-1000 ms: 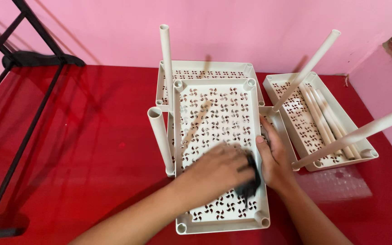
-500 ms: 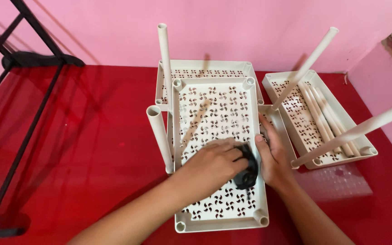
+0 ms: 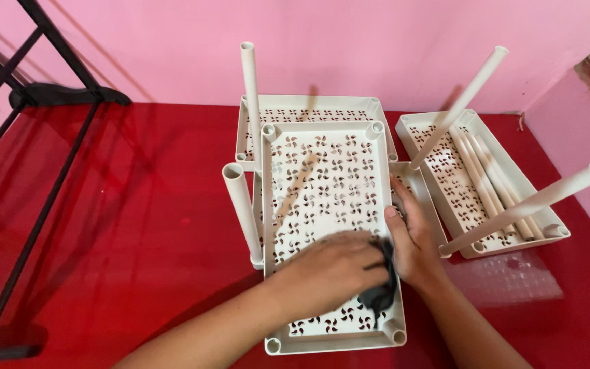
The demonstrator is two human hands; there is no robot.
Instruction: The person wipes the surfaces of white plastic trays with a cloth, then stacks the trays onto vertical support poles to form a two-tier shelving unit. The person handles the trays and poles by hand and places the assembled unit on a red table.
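A white perforated plastic tray lies on the red surface in front of me, with round sockets at its corners. My left hand presses a dark cloth onto the near part of the tray. My right hand grips the tray's right rim beside the cloth. Two white tubes stand up from the tray's left side, one near and one far.
A second perforated tray lies behind the first. A third tray to the right holds loose white tubes and has two tubes sticking out. A black metal frame stands at the left. A clear plastic sheet lies at the right.
My left hand slid the cloth a little away over the tray, then back toward me. My right hand stayed on the rim.
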